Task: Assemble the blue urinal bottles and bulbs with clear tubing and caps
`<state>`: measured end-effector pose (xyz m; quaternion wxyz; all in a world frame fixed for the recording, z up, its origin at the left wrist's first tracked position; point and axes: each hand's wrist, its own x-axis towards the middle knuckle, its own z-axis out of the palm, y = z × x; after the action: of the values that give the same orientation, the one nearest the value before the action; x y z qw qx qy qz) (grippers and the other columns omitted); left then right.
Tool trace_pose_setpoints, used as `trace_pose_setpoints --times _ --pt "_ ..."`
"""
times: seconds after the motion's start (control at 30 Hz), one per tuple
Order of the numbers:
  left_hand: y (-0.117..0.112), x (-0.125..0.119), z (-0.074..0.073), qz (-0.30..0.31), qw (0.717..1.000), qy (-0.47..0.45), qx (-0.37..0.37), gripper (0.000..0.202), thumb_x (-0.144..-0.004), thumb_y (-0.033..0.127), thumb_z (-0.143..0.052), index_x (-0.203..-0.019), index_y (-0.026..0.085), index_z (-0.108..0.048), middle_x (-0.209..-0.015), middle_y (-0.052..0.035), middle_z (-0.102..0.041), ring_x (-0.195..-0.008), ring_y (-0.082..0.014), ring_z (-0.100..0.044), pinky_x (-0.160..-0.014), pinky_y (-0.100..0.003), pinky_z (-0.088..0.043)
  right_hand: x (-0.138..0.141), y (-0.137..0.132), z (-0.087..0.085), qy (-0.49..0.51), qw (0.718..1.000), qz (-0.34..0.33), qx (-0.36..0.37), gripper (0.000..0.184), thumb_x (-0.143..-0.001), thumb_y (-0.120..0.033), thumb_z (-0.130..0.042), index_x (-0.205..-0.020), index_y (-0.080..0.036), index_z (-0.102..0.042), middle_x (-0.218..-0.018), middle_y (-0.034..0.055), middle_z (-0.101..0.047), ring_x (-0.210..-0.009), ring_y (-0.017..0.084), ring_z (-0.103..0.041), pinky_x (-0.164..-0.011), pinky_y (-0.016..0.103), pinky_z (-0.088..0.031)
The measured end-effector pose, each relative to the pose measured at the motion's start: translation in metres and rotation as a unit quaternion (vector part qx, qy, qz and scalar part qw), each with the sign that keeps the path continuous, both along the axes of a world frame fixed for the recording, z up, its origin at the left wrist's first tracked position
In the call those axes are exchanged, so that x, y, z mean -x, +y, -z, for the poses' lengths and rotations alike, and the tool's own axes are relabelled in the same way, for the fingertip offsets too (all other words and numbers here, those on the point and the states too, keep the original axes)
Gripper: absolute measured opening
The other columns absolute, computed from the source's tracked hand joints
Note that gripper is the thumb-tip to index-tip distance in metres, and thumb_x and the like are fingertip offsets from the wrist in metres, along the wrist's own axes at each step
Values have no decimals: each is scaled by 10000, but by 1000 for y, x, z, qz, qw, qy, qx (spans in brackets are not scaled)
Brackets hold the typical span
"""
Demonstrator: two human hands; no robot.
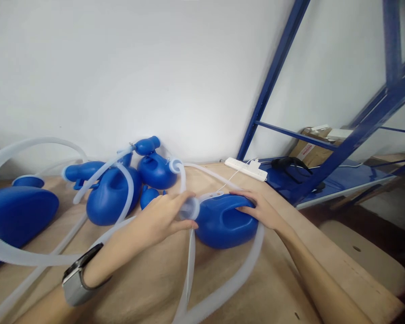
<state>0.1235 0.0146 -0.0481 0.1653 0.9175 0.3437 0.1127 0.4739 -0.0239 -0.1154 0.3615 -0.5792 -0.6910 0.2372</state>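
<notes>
grey-strapped wristwatch with a dark case sits on the left wrist, near a thick, frosted plastic tube that curves across the brown table and around the right end of a rounded, deep-blue plastic bottle with a moulded handle. more tubing loops under and beyond the left forearm, crowding that side, where a squat blue plastic bottle and another blue plastic bottle stand near the wall. behind the handled bottle lies a long white power strip, close to a blue metal shelf frame.

the handled bottle rests on the table, right of the others, its long axis running across the view, mouth to the left, base to the right. the left hand is closed narrowly round the translucent plastic cap at the mouth; the right hand grasps the handle near the base.
</notes>
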Motion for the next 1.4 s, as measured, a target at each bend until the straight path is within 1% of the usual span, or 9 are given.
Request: trace_pose_setpoints --times 0.13,0.27,0.4,0.47,0.63,0.73,0.87,1.13,1.4 --pt "0 1 10 6 999 -17 -36 669 -964 517 -727 -1528 231 -510 -1198 -100 -772 -1060 -326 -749 -903 -425 -574 0 0 0 -2 1000 -3 0 491 -832 -472 -796 -1278 -265 -780 -1350 82 -759 -1306 378 -663 -1195 555 -451" --pt "-2 2 10 20 997 -18 -71 678 -975 548 -698 -1529 204 -509 -1237 -114 -762 -1090 -327 -744 -926 -429 -581 0 0 1 0 1000 1 0 492 -833 -478 -791 -1277 -266 -778 -1347 83 -760 -1308 379 -661 -1198 558 -449" --pt "-1 1 9 38 991 20 -125 655 -1006 616 -596 -1488 179 -529 -1279 -162 -731 -1024 -338 -760 -862 -438 -605 -1 0 2 4 1000 3 1 498 -834 -484 -791 -1279 -261 -776 -1357 86 -755 -1328 379 -648 -1210 561 -438" --pt "0 -2 11 41 986 41 -159 671 -1017 650 -542 -1473 157 -533 -1236 -187 -733 -991 -349 -769 -821 -445 -613 -1 0 2 6 1000 1 2 503 -835 -486 -792 -1283 -260 -775 -1362 86 -753 -1330 379 -647 -1210 562 -439" --pt "-1 -15 18 -26 968 112 -223 662 -1021 703 -473 -1351 145 -608 -1157 -209 -742 -887 -393 -776 -678 -449 -593 -1 -1 1 5 1000 -1 5 512 -841 -494 -786 -1301 -268 -767 -1370 82 -749 -1334 384 -644 -1211 578 -439" --pt "-6 -24 20 -63 965 132 -217 639 -1032 691 -453 -1313 144 -626 -1156 -211 -746 -843 -396 -773 -610 -413 -550 -1 -1 0 -8 1000 0 0 491 -844 -487 -786 -1287 -276 -776 -1362 82 -753 -1334 391 -641 -1223 599 -417" --pt "-11 -32 18 -114 965 138 -193 633 -1030 689 -455 -1323 155 -628 -1096 -201 -771 -842 -387 -780 -573 -363 -501 -2 2 1 -1 1000 -7 7 482 -843 -492 -786 -1269 -267 -786 -1348 93 -758 -1309 393 -662 -1204 595 -446" --pt "-17 -44 10 -184 956 164 -162 620 -1071 654 -326 -1303 162 -623 -974 -189 -807 -844 -383 -792 -591 -337 -464 2 6 -6 14 999 -28 14 472 -806 -461 -819 -1224 -243 -807 -1315 96 -776 -1271 386 -695 -1176 559 -492" --pt "-14 -48 3 -207 955 127 -171 635 -1050 657 -314 -1108 140 -679 -841 -185 -784 -822 -387 -789 -585 -355 -463 4 7 -10 27 998 -39 29 432 -827 -463 -810 -1199 -244 -815 -1293 90 -786 -1262 387 -703 -1155 553 -520"
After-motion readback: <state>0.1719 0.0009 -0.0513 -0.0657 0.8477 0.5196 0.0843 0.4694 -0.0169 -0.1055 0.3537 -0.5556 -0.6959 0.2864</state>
